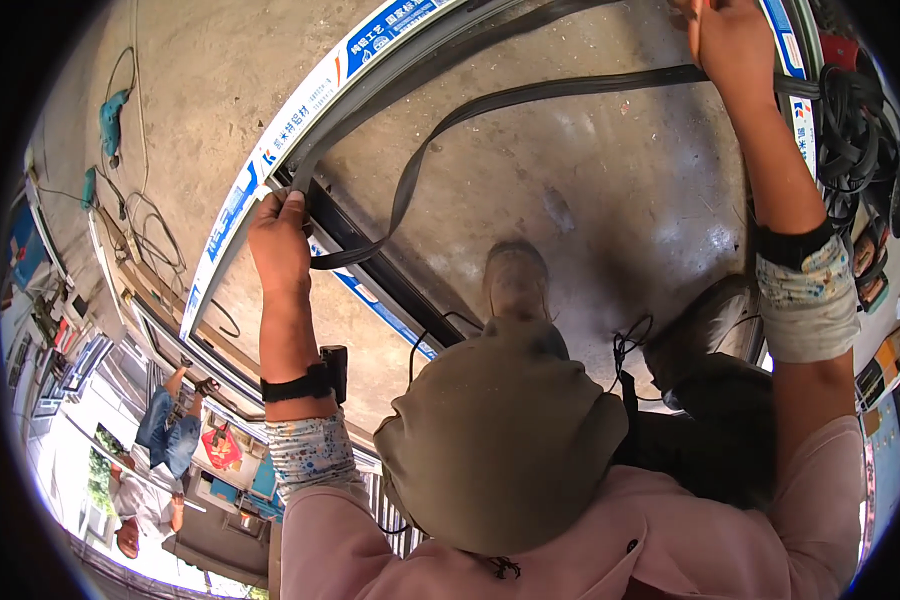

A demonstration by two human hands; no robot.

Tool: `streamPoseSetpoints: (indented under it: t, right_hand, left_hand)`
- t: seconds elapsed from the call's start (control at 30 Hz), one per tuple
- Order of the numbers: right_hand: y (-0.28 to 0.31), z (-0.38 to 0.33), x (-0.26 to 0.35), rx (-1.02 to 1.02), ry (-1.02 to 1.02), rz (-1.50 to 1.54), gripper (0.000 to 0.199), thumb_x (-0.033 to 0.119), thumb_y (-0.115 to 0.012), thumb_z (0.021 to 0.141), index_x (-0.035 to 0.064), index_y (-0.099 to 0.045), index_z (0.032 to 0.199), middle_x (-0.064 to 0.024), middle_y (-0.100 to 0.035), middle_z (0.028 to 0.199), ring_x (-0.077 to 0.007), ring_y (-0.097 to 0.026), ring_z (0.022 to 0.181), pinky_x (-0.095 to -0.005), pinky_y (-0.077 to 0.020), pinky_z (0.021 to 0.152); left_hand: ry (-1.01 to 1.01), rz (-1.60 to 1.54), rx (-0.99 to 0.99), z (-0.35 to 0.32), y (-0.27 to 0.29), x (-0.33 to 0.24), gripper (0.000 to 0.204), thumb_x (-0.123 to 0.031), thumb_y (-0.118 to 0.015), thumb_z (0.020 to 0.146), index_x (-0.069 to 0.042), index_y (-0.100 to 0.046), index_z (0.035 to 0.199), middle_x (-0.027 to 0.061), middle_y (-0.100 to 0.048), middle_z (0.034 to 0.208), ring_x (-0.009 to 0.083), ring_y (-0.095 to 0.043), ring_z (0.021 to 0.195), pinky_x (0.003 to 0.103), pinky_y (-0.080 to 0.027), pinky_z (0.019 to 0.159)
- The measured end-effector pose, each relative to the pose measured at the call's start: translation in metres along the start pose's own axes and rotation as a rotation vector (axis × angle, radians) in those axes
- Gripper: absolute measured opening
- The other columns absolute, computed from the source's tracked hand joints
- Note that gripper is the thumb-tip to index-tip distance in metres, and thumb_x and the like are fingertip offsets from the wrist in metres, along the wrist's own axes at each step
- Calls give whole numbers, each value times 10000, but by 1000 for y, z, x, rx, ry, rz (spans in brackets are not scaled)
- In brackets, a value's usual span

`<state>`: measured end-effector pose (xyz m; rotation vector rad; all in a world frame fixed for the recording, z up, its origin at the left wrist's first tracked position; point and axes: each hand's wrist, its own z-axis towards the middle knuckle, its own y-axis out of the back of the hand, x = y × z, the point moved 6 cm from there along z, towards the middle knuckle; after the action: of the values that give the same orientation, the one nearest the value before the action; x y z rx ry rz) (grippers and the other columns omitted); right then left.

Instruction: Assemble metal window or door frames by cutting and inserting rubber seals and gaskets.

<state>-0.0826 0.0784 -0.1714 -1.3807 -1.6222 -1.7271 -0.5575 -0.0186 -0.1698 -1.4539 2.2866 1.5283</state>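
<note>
Head view: the left hand is closed, thumb against fingers, on a flat, flexible black strip at a corner of a large dark frame faced with white-and-blue printed film. From there the strip sags in a loose loop and runs across the frame's opening, over the grey-brown concrete floor, toward the right side. The right hand is raised at the upper edge, partly cut off; a small orange-red piece shows by its fingertips, and how tightly it is closed, or on what, I cannot tell. The strip passes just beneath it.

The step in hand looks to be placing the strip along the frame; the next move would seem to call for a steady pinch at the corner and slack guided without twisting.

Counted: two hands, one frame, one tangled black heap of strip beyond the frame's right side, one teal power drill on the floor, one co-worker in blue jeans at lower left.
</note>
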Motion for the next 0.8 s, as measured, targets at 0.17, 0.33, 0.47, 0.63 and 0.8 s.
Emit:
streamPoseSetpoints:
  t: [0.17, 0.33, 0.47, 0.63, 0.8]
  right_hand:
    - [-37, -96, 13, 910, 38, -11, 626, 274, -774, 795, 80, -533, 1339, -77, -650, 844, -184, -638, 743, -295, -513, 677]
    - [-77, -161, 25, 1184, 282, -104, 764, 572, -668, 807, 62, -498, 1350, -152, -652, 971, -313, -633, 909, -396, -492, 805]
    - [-93, -178, 50, 1362, 156, -26, 844, 683, -596, 803, 24, -500, 1322, -169, -644, 981, -336, -623, 936, -410, -475, 824]
    - [-95, -176, 76, 1431, 150, -67, 784, 608, -603, 849, 25, -457, 1352, -148, -610, 959, -303, -598, 900, -387, -467, 781]
    - [-93, -176, 92, 1454, 145, -111, 770, 623, -591, 850, 17, -489, 1314, -128, -615, 931, -289, -602, 866, -386, -468, 759]
  left_hand:
    - [3, -503, 62, -55, -21, -17, 155, -129, -578, 943, 9, -633, 988, 8, -579, 762, 93, -501, 647, 219, -393, 610]
    - [-93, -736, 85, -91, -44, -59, 171, -100, -605, 929, 38, -622, 1029, 38, -603, 775, 101, -521, 662, 217, -420, 642]
    - [-128, -805, 141, -109, -41, -72, 178, -81, -626, 910, 48, -621, 1032, 43, -613, 789, 99, -533, 675, 219, -432, 664]
    - [-241, -901, 167, -120, -45, -84, 205, -27, -637, 887, 4, -551, 1071, 57, -610, 796, 127, -563, 688, 242, -458, 673]
    - [-293, -1038, 203, -119, -48, -81, 257, 18, -656, 859, -46, -484, 1038, 66, -602, 779, 152, -587, 696, 268, -482, 683]
